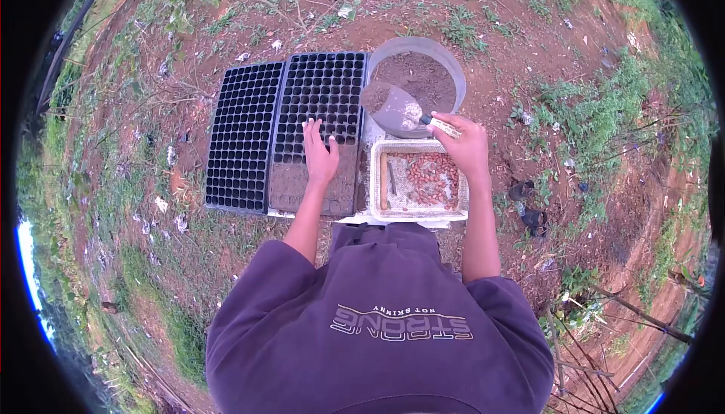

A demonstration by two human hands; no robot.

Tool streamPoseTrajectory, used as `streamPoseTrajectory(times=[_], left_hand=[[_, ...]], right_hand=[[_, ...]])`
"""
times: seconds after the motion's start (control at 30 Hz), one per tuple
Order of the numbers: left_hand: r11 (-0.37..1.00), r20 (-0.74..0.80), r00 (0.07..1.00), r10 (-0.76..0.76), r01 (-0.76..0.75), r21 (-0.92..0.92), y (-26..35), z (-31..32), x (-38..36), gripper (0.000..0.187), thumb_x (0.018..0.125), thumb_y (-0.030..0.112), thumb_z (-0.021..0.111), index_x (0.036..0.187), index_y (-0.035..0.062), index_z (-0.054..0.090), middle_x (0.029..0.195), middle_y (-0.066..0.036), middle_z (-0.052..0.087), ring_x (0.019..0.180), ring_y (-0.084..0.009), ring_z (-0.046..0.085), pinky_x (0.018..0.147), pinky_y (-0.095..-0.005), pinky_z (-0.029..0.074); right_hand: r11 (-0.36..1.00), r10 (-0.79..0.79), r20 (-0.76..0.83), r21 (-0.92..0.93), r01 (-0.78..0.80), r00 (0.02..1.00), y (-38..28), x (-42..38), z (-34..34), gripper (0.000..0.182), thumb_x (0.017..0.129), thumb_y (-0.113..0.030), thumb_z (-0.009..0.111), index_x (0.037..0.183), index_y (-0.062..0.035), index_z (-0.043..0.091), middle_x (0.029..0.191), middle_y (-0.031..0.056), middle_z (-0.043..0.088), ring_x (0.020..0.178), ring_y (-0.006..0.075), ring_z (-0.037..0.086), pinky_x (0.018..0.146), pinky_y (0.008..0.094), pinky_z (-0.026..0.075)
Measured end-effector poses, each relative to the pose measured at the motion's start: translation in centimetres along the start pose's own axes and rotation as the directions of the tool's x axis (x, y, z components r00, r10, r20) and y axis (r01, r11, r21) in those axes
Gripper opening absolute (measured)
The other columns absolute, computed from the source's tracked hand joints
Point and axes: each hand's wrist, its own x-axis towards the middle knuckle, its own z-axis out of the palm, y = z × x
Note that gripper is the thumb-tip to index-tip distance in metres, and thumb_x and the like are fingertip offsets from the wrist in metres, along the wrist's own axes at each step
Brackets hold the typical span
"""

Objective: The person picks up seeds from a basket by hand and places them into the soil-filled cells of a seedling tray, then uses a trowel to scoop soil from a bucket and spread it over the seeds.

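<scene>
My right hand point(467, 144) grips the handle of a garden trowel point(399, 114), its blade pointing left over the near side of a round metal basin point(458, 74). Brown soil point(374, 97) lies at the blade's tip, and more soil fills the basin. My left hand point(322, 156) is open, fingers stretched forward, over the right-hand black seedling tray point(321, 82). That tray's near cells are covered with soil point(313, 187); its far cells show dark hollows. In front of the basin sits a pale rectangular basket point(375, 203) with reddish seeds point(432, 176).
A second black seedling tray point(243, 138) with hollow cells stands on the left, against the first. Inside the basket are a wooden stick point(384, 180) and a thin dark rod point(393, 181). Dark footwear point(533, 220) lies on the ground at right, among weeds.
</scene>
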Motion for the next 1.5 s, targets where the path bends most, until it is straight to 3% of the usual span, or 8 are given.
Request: streamPoseTrajectory(times=[0.13, 0.27, 0.43, 0.53, 0.63, 0.73, 1.07, 1.5], left_hand=[[0.996, 0.055, 0.996, -0.065, 0.061, 0.065, -4.8, -1.5, -2.9, 0.053, 0.089, 0.015, 0.055, 0.137, -0.0001, 0.039, 0.147, -0.025, 0.032, 0.141, -0.0418, 0.023, 0.116, -0.0489, 0.020], [0.985, 0.175, 0.976, -0.130, 0.108, 0.134, -7.5, -2.5, -4.9, 0.054, 0.091, 0.020, 0.053, 0.140, 0.0020, 0.038, 0.150, -0.020, 0.032, 0.144, -0.0369, 0.020, 0.117, -0.0497, 0.018], [0.973, 0.328, 0.934, -0.138, 0.066, 0.221, -8.8, -3.1, -5.9, 0.056, 0.093, 0.024, 0.051, 0.144, 0.0055, 0.035, 0.153, -0.016, 0.031, 0.145, -0.0321, 0.021, 0.117, -0.0502, 0.017], [0.964, 0.421, 0.894, -0.157, 0.047, 0.260, -8.9, -3.5, -5.9, 0.060, 0.095, 0.029, 0.045, 0.147, 0.0041, 0.030, 0.156, -0.014, 0.026, 0.146, -0.0288, 0.018, 0.119, -0.0491, 0.014], [0.952, 0.490, 0.862, -0.126, -0.034, 0.304, -8.9, -3.7, -5.8, 0.061, 0.096, 0.030, 0.041, 0.149, 0.0050, 0.026, 0.157, -0.012, 0.023, 0.147, -0.0262, 0.017, 0.119, -0.0473, 0.013], [0.944, 0.503, 0.862, -0.055, -0.120, 0.308, -8.7, -3.9, -5.5, 0.060, 0.096, 0.028, 0.043, 0.149, 0.0065, 0.027, 0.157, -0.011, 0.024, 0.147, -0.0265, 0.017, 0.120, -0.0461, 0.013], [0.947, 0.518, 0.853, -0.066, -0.109, 0.301, -9.0, -3.0, -5.5, 0.059, 0.097, 0.030, 0.039, 0.150, 0.0070, 0.026, 0.158, -0.009, 0.023, 0.147, -0.0245, 0.017, 0.120, -0.0452, 0.011], [0.937, 0.529, 0.841, -0.116, -0.084, 0.339, -8.4, -3.3, -4.9, 0.055, 0.098, 0.030, 0.036, 0.148, 0.0087, 0.031, 0.155, -0.007, 0.030, 0.145, -0.0212, 0.023, 0.119, -0.0521, 0.006]], right_hand=[[0.999, 0.048, 0.118, 0.000, -0.048, 0.992, -1.9, -1.6, 1.7, 0.034, 0.076, -0.023, 0.080, 0.105, -0.0073, 0.074, 0.103, 0.0131, 0.072, 0.097, 0.0219, 0.070, 0.087, 0.0325, 0.052], [0.996, 0.061, 0.176, -0.080, -0.047, 0.983, -2.5, -3.5, 4.5, 0.034, 0.076, -0.024, 0.080, 0.106, -0.0082, 0.074, 0.104, 0.0125, 0.072, 0.097, 0.0211, 0.069, 0.088, 0.0331, 0.051], [0.987, 0.072, 0.273, -0.156, -0.029, 0.959, -1.6, -5.3, 8.1, 0.034, 0.076, -0.029, 0.079, 0.106, -0.0124, 0.074, 0.103, 0.0119, 0.072, 0.098, 0.0239, 0.069, 0.087, 0.0330, 0.052], [0.954, 0.026, 0.249, -0.295, 0.050, 0.968, -1.5, -6.1, 10.0, 0.036, 0.074, -0.043, 0.077, 0.104, -0.0232, 0.075, 0.093, 0.0114, 0.072, 0.083, 0.0277, 0.070, 0.074, 0.0374, 0.055], [0.913, 0.073, 0.272, -0.405, 0.046, 0.960, -2.4, -6.1, 11.1, 0.033, 0.076, -0.043, 0.075, 0.103, -0.0245, 0.076, 0.085, 0.0112, 0.072, 0.080, 0.0286, 0.070, 0.073, 0.0392, 0.055], [0.874, 0.056, 0.279, -0.477, 0.087, 0.959, -2.9, -6.0, 12.0, 0.031, 0.077, -0.042, 0.074, 0.101, -0.0241, 0.076, 0.082, 0.0110, 0.072, 0.078, 0.0288, 0.069, 0.073, 0.0401, 0.055], [0.820, -0.003, 0.337, -0.539, 0.196, 0.941, -4.4, -5.1, 13.0, 0.029, 0.077, -0.040, 0.072, 0.098, -0.0214, 0.076, 0.083, 0.0094, 0.072, 0.080, 0.0281, 0.069, 0.073, 0.0397, 0.055], [0.758, -0.002, 0.368, -0.606, 0.241, 0.930, -7.1, -4.4, 14.4, 0.028, 0.077, -0.034, 0.073, 0.098, -0.0159, 0.075, 0.083, 0.0121, 0.071, 0.079, 0.0281, 0.069, 0.073, 0.0400, 0.055]])
